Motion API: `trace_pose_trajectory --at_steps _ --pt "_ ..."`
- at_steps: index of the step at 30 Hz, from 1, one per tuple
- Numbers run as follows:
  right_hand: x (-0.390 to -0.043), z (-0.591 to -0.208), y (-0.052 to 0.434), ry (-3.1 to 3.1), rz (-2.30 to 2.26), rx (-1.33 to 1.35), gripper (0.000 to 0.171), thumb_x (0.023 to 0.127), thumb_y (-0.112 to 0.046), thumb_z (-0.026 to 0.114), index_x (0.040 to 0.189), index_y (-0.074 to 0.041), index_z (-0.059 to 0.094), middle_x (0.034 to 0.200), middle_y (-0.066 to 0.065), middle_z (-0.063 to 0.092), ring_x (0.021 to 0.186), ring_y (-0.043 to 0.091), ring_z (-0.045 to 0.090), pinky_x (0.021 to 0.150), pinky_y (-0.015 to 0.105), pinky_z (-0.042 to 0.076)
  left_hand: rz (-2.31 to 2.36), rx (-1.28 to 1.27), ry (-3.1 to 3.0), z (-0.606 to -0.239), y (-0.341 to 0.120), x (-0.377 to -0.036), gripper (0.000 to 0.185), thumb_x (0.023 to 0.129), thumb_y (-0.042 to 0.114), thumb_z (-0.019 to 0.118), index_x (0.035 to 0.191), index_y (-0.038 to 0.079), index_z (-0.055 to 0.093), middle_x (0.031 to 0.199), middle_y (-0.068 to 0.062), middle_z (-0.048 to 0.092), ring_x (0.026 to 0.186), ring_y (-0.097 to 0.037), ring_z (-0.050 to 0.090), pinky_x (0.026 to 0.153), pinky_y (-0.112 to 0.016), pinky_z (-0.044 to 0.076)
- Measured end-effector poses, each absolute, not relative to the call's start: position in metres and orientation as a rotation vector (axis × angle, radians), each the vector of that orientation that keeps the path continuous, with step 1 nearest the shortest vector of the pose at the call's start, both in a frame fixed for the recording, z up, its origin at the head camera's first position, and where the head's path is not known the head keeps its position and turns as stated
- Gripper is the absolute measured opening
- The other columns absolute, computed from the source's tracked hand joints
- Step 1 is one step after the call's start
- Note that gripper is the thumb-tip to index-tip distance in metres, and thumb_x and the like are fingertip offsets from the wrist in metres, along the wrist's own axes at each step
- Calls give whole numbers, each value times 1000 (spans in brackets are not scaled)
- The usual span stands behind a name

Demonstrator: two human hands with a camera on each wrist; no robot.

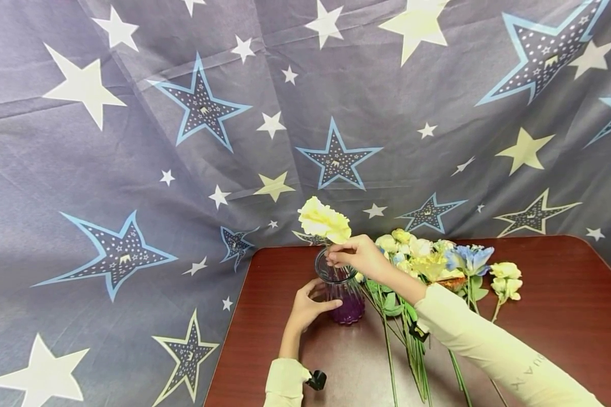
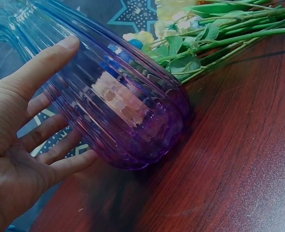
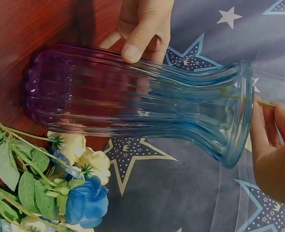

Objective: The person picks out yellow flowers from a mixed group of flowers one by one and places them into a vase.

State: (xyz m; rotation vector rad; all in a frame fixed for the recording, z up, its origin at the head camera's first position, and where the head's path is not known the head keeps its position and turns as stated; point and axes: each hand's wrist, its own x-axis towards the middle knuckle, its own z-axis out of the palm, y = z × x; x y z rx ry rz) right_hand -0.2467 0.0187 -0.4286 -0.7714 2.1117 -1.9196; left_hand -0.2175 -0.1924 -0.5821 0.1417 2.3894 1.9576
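A ribbed glass vase, blue at the rim and purple at the base, stands upright on the table. My left hand holds its side, thumb on the near face and fingers reaching behind, as the left wrist view also shows around the vase. At the vase's mouth, my right hand pinches the stem of a pale yellow artificial flower, its ruffled bloom above the rim. Through the glass in the right wrist view, part of the thin stem shows inside the neck of the vase.
To the right of the vase, a pile of artificial flowers in yellow, white and blue lies on the reddish wooden table, long green stems toward me. Beside it rests a separate pale yellow stem. A grey star-patterned cloth hangs behind.
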Motion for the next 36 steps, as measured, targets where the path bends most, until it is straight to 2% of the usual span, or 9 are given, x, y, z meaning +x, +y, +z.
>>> trace_pose_trajectory --at_steps 3,10,14,17,24,36 --pt "-248 -430 16 2146 -1878 -765 19 98 3 62 110 16 71 106 32 73 95 42 74 84 50 61 1958 148 2397 -582 -192 -217 65 74 17 92 133 14 65 127 -14 70 118 -30 66 99 -46 56" --pt "-246 -430 12 2238 -1771 -792 16 96 3 65 104 13 74 100 27 75 88 36 77 77 39 64 1956 143 2405 -585 -192 -218 65 74 15 92 133 12 65 126 -16 70 118 -33 66 99 -50 55" --pt "-245 -429 12 2332 -1684 -808 14 95 0 68 101 9 77 97 23 77 83 33 77 74 38 64 1964 133 2405 -586 -192 -218 65 73 14 92 132 12 65 125 -17 70 119 -36 65 100 -53 54" --pt "-245 -427 12 2399 -1605 -823 13 94 -3 70 101 4 78 94 19 78 80 28 76 72 33 63 1963 132 2407 -585 -192 -218 64 73 15 92 132 13 65 125 -16 70 119 -36 65 100 -53 54" --pt "-245 -426 12 2532 -1426 -911 11 94 -8 71 97 -2 80 84 11 77 71 10 68 64 23 55 1947 140 2419 -586 -192 -218 64 74 17 92 132 12 65 126 -15 70 120 -36 65 101 -53 54" --pt "-244 -423 4 2633 -1232 -916 10 93 -6 72 91 -5 82 81 6 77 65 4 59 60 20 49 1960 145 2404 -585 -193 -218 63 74 17 92 131 12 65 127 -15 70 121 -35 64 102 -53 53"
